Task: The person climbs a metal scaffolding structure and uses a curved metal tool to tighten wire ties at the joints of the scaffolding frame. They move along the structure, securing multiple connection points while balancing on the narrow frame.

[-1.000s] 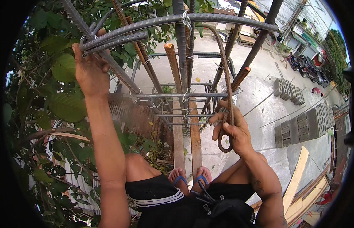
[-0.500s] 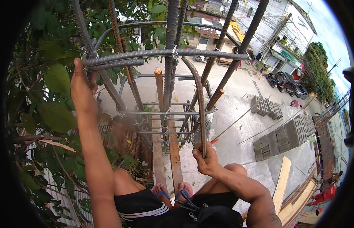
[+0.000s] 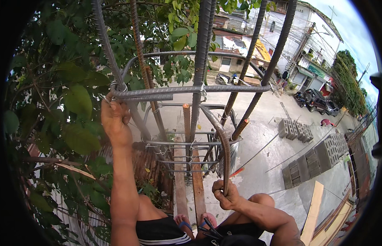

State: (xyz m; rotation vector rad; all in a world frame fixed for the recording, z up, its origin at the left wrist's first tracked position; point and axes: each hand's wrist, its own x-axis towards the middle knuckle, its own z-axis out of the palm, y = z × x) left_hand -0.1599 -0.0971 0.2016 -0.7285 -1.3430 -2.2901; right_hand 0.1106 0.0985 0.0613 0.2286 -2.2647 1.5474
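Observation:
My left hand [image 3: 116, 119] is raised to the left corner of the upper rebar stirrup [image 3: 158, 92], its fingers curled in. A thin tie wire [image 3: 105, 97] shows by the fingertips; what they pinch is hidden. My right hand [image 3: 226, 197] is wrapped round the lower end of a curved steel bar [image 3: 222, 141], brown and ribbed. That bar rises and bends left, its upper end just beneath the stirrup. Upright ribbed rebars [image 3: 198, 82] stand inside the stirrups, bound with wire twists. A lower stirrup [image 3: 178, 143] circles the same column.
Wooden planks [image 3: 198, 184] run beneath my slippered feet. Dense leafy branches [image 3: 78, 100] crowd the left side. Far below on the right are stacked hollow blocks [image 3: 318, 156] and a pale board [image 3: 313, 213]. Parked vehicles [image 3: 315, 100] line the street beyond.
The view has shifted, so the column appears lower and farther right. My left fingers have curled in at the stirrup corner, thumb no longer pointing up. My right hand keeps hold of the bar.

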